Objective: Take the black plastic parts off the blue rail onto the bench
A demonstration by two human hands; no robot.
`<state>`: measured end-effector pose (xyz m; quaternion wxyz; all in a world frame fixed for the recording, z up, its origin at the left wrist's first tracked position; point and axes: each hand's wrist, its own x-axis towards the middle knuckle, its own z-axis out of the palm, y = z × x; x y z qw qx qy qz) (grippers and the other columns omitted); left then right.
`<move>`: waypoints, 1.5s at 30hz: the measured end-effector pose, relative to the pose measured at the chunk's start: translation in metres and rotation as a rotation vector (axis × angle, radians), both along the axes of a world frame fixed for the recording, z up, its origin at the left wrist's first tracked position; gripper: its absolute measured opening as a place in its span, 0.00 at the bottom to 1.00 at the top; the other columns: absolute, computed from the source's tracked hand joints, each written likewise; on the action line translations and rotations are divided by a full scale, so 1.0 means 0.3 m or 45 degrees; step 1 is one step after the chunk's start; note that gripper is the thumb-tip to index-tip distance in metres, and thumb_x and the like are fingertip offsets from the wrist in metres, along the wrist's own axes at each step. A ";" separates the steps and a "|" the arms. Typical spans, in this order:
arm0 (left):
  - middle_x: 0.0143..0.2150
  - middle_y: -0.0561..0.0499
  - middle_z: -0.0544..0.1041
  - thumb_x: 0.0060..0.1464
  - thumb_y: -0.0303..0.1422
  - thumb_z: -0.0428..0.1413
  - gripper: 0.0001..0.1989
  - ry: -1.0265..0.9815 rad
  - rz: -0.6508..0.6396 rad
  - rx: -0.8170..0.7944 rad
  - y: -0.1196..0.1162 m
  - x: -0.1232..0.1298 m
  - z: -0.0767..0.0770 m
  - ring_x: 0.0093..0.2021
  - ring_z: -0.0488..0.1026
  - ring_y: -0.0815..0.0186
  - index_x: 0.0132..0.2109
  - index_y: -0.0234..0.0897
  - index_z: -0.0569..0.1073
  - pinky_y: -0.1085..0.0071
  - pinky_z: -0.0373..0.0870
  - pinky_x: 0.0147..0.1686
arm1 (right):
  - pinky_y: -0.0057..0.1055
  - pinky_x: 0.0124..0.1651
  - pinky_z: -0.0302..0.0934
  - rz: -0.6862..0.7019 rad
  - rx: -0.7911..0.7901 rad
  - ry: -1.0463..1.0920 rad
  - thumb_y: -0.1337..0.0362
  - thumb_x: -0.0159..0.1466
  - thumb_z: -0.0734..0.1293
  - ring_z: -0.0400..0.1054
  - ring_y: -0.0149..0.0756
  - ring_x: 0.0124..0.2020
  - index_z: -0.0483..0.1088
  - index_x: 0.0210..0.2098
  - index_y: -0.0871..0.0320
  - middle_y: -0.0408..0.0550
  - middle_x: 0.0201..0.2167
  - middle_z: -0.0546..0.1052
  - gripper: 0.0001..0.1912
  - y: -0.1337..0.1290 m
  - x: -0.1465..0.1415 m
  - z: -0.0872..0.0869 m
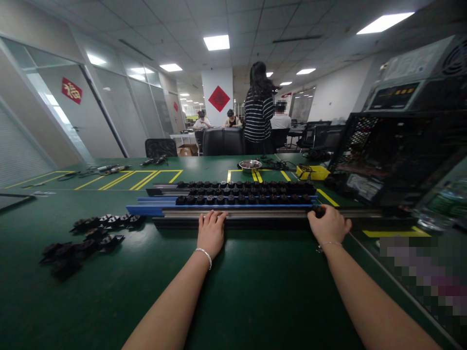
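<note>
My left hand rests on the front black rail, its fingers stretched out over the top edge. Toward the right end of that rail, my right hand pinches a small black part at the rail's channel. Whether the part sits inside the channel cannot be made out. Just behind lies a blue rail, and a row of small black parts runs along there. Farther back is another black rail with a similar row.
Loose black parts lie in clusters at left on the green table. Behind the rails stand a metal bowl and a yellow tray. An open computer case and plastic bottles are at right. A person in stripes stands beyond.
</note>
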<state>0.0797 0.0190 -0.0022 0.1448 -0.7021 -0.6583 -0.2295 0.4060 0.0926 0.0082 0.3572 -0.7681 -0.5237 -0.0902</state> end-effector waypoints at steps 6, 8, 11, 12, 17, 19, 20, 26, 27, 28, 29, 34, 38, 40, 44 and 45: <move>0.54 0.49 0.69 0.56 0.30 0.43 0.20 0.002 0.006 -0.001 -0.003 0.001 0.002 0.58 0.57 0.59 0.55 0.48 0.64 0.51 0.47 0.59 | 0.53 0.54 0.42 0.014 0.041 0.043 0.56 0.54 0.58 0.62 0.46 0.44 0.66 0.41 0.58 0.53 0.39 0.70 0.19 0.002 0.002 -0.009; 0.54 0.49 0.69 0.56 0.31 0.43 0.20 0.002 0.010 -0.002 -0.004 0.002 0.003 0.58 0.57 0.59 0.55 0.48 0.64 0.51 0.47 0.59 | 0.55 0.55 0.39 0.015 0.052 0.060 0.56 0.54 0.58 0.61 0.46 0.45 0.65 0.42 0.58 0.52 0.40 0.70 0.19 0.004 -0.001 -0.014; 0.54 0.49 0.69 0.56 0.31 0.43 0.20 0.006 0.009 -0.001 -0.005 0.003 0.003 0.59 0.57 0.59 0.55 0.48 0.64 0.51 0.47 0.59 | 0.56 0.56 0.37 0.045 0.049 0.068 0.56 0.53 0.58 0.61 0.46 0.44 0.65 0.42 0.57 0.51 0.40 0.70 0.19 0.003 -0.007 -0.016; 0.54 0.49 0.69 0.56 0.31 0.43 0.20 0.007 0.007 0.000 -0.005 0.003 0.002 0.59 0.57 0.59 0.55 0.48 0.64 0.51 0.47 0.59 | 0.56 0.55 0.36 0.059 0.046 0.068 0.56 0.53 0.58 0.62 0.46 0.44 0.65 0.42 0.57 0.51 0.39 0.70 0.19 0.002 -0.010 -0.015; 0.54 0.50 0.68 0.57 0.31 0.42 0.20 0.010 0.000 0.001 -0.002 0.001 -0.003 0.59 0.57 0.59 0.55 0.48 0.63 0.51 0.46 0.59 | 0.56 0.57 0.36 0.109 0.038 0.027 0.56 0.54 0.57 0.62 0.45 0.43 0.65 0.41 0.57 0.51 0.38 0.71 0.18 -0.008 -0.029 -0.004; 0.54 0.50 0.68 0.57 0.31 0.42 0.20 0.011 0.003 -0.002 0.000 0.001 -0.005 0.59 0.56 0.58 0.55 0.47 0.63 0.51 0.46 0.59 | 0.54 0.57 0.38 0.114 0.036 0.000 0.57 0.54 0.58 0.62 0.45 0.44 0.65 0.41 0.58 0.52 0.38 0.71 0.18 -0.011 -0.035 -0.001; 0.54 0.50 0.68 0.57 0.31 0.42 0.20 0.012 0.005 -0.004 0.000 0.002 -0.005 0.59 0.56 0.58 0.55 0.47 0.63 0.51 0.46 0.59 | 0.54 0.56 0.39 0.115 0.035 -0.013 0.57 0.54 0.58 0.62 0.45 0.44 0.65 0.41 0.58 0.52 0.39 0.71 0.18 -0.012 -0.037 0.000; 0.54 0.50 0.68 0.57 0.31 0.42 0.19 0.009 0.003 -0.006 -0.001 0.004 -0.002 0.59 0.56 0.58 0.55 0.47 0.63 0.50 0.46 0.59 | 0.52 0.57 0.41 0.131 0.018 -0.054 0.56 0.55 0.57 0.63 0.45 0.43 0.65 0.41 0.58 0.52 0.38 0.71 0.18 -0.011 -0.040 -0.002; 0.54 0.50 0.68 0.57 0.31 0.42 0.19 0.010 0.001 -0.005 -0.002 0.003 -0.002 0.59 0.56 0.58 0.55 0.47 0.63 0.50 0.46 0.59 | 0.52 0.56 0.41 0.132 0.019 -0.055 0.56 0.55 0.57 0.62 0.45 0.43 0.66 0.41 0.58 0.52 0.38 0.71 0.18 -0.010 -0.041 -0.003; 0.54 0.50 0.68 0.57 0.31 0.42 0.19 0.010 0.000 -0.002 -0.002 0.003 -0.002 0.59 0.56 0.58 0.55 0.47 0.63 0.50 0.46 0.59 | 0.52 0.56 0.41 0.134 0.021 -0.056 0.55 0.55 0.57 0.62 0.45 0.43 0.66 0.41 0.58 0.52 0.38 0.71 0.18 -0.009 -0.042 -0.004; 0.54 0.50 0.68 0.57 0.31 0.42 0.19 0.011 -0.003 0.002 -0.002 0.002 -0.002 0.59 0.56 0.58 0.55 0.47 0.63 0.50 0.46 0.59 | 0.52 0.56 0.41 0.135 0.025 -0.056 0.55 0.55 0.57 0.62 0.45 0.43 0.66 0.41 0.58 0.52 0.38 0.71 0.18 -0.008 -0.043 -0.006; 0.54 0.50 0.69 0.57 0.32 0.43 0.19 0.019 -0.009 0.017 0.001 -0.001 -0.005 0.58 0.57 0.58 0.55 0.47 0.63 0.50 0.46 0.59 | 0.52 0.56 0.40 0.141 0.064 -0.067 0.54 0.55 0.57 0.62 0.45 0.42 0.66 0.40 0.58 0.51 0.38 0.72 0.19 -0.003 -0.050 -0.015; 0.54 0.50 0.69 0.56 0.31 0.44 0.19 0.024 -0.008 0.033 0.000 -0.001 -0.008 0.58 0.57 0.58 0.55 0.47 0.63 0.50 0.46 0.59 | 0.51 0.54 0.41 0.151 0.096 -0.071 0.54 0.54 0.56 0.62 0.45 0.41 0.66 0.40 0.58 0.52 0.37 0.72 0.19 0.000 -0.055 -0.021; 0.54 0.50 0.69 0.56 0.32 0.44 0.19 0.025 -0.010 0.040 0.000 -0.001 -0.009 0.58 0.57 0.58 0.55 0.47 0.63 0.50 0.46 0.59 | 0.52 0.54 0.41 0.165 0.109 -0.071 0.54 0.54 0.56 0.62 0.46 0.41 0.66 0.39 0.58 0.52 0.37 0.72 0.19 0.000 -0.056 -0.022; 0.54 0.50 0.69 0.56 0.32 0.44 0.19 0.022 -0.013 0.037 0.001 -0.002 -0.011 0.58 0.57 0.58 0.55 0.46 0.63 0.50 0.47 0.59 | 0.51 0.54 0.42 0.182 0.111 -0.076 0.54 0.55 0.57 0.62 0.45 0.41 0.67 0.39 0.58 0.52 0.37 0.72 0.19 -0.003 -0.058 -0.020; 0.54 0.50 0.69 0.56 0.32 0.44 0.19 0.021 -0.014 0.035 0.002 -0.002 -0.011 0.58 0.57 0.58 0.55 0.46 0.63 0.50 0.47 0.59 | 0.51 0.54 0.42 0.186 0.110 -0.077 0.54 0.55 0.57 0.62 0.45 0.41 0.67 0.39 0.58 0.52 0.36 0.72 0.18 -0.004 -0.058 -0.019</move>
